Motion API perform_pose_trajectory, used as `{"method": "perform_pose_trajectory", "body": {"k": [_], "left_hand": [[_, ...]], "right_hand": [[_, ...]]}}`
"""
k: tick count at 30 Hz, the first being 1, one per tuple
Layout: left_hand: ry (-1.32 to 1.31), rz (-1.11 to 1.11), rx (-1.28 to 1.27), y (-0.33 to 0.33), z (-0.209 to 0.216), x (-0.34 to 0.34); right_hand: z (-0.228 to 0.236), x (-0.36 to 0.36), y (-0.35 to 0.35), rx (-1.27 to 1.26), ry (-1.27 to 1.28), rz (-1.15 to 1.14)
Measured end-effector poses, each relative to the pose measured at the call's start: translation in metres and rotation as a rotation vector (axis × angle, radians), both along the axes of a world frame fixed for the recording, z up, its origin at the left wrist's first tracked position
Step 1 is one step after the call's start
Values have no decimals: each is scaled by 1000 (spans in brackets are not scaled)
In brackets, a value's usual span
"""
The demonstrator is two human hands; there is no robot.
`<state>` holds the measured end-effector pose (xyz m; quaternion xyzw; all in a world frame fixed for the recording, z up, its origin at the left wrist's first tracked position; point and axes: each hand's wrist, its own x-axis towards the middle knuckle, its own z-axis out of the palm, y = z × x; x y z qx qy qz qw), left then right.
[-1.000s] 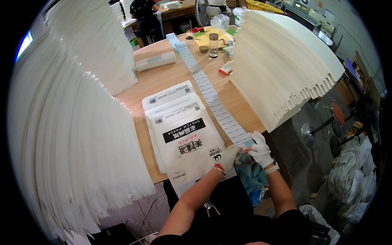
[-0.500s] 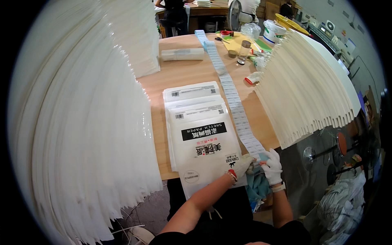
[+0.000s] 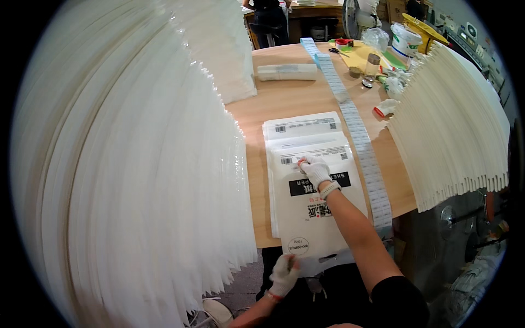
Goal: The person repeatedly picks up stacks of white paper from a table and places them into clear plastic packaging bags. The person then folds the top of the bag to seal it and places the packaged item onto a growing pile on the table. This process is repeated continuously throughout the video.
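A white printed plastic bag (image 3: 290, 221) with a cut-out handle lies on top of a stack of similar bags (image 3: 301, 124), its handle end overhanging the table's near edge. My right hand (image 3: 316, 171), in a white glove with bare fingertips, rests on this bag near its barcode. Its fingers are drawn together, and what they pinch, if anything, is hidden. My left hand (image 3: 284, 276), also gloved, is by the bag's near left corner; its curled fingers are slightly blurred, so a hold cannot be made out. Right of the stack runs a long strip of labels (image 3: 358, 136).
Tall piles of white sheets or bags (image 3: 158, 164) fill the left, and a fanned cream stack (image 3: 454, 131) stands right. A rolled white bundle (image 3: 287, 72), scissors (image 3: 338, 52), glass bottle (image 3: 371, 71) and white bucket (image 3: 406, 41) lie farther back. Another person (image 3: 268, 19) stands beyond.
My right hand has left the near end of the label strip and moved up onto the top bag. My left hand has gone from there to the bag's near left corner. The view has shifted.
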<state>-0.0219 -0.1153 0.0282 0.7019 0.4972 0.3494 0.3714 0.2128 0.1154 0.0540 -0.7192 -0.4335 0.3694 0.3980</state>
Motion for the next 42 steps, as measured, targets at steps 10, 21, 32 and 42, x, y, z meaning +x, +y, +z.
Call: {"method": "perform_pose_trajectory", "body": {"k": [10,21,32,42], "left_hand": [[-237,339,-530,-25,-52,-53],[-273,173,-717,-12,-43,-30],[-355,-193,-378,1,27,-21],[-110,-768,406,30,234,31]], "right_hand": [[-28,-22,50,-38,-337,-35],[-32,-30,53,-58,-578,58],[-2,41,-56,118,-301,-69],[-37,-4,-279,498,655,-173]]}}
